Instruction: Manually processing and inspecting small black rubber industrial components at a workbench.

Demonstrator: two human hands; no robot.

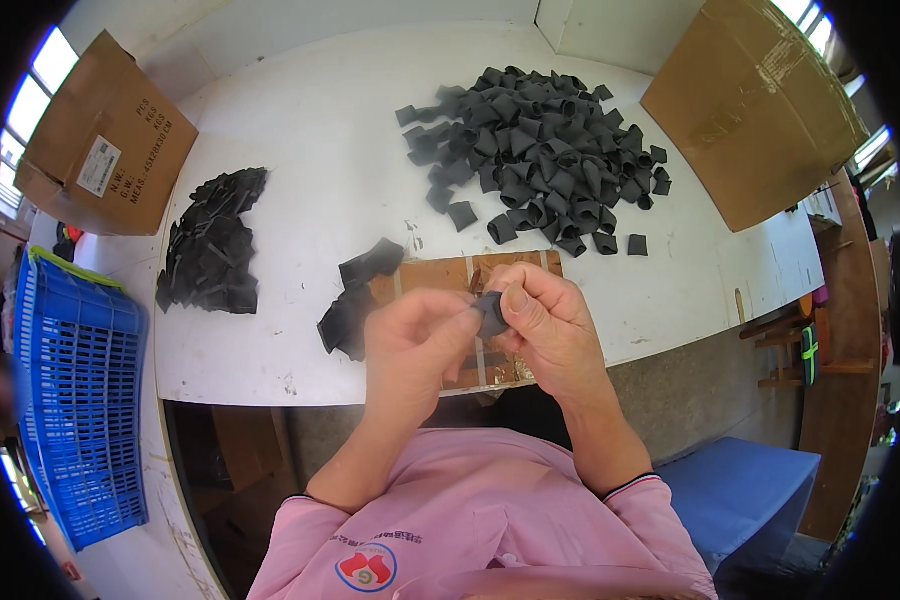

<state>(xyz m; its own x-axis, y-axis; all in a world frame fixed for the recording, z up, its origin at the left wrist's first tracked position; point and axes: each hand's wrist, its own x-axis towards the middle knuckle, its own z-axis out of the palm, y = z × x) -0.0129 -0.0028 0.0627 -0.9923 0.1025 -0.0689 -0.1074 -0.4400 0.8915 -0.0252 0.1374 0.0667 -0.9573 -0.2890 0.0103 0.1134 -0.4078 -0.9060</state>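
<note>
Over a brown board point(422, 274) at the table's near edge, my two hands meet on one small dark grey fabric loop point(490, 316). My left hand point(410, 338) pinches its left side between thumb and fingers. The thumb and fingers of my right hand point(560, 330) close on its right side and partly cover it. Just left of the board lie a few dark flat fabric pieces point(346, 318), partly behind my left hand. A large heap of similar dark grey fabric loops point(550, 150) spreads across the far right of the table.
A stack of dark flat pieces point(213, 245) lies at the left on the white table point(320, 130). Cardboard boxes stand at the far left point(110, 140) and far right point(755, 110). A blue plastic basket point(82, 390) is left of the table; a blue stool point(745, 490) is at lower right.
</note>
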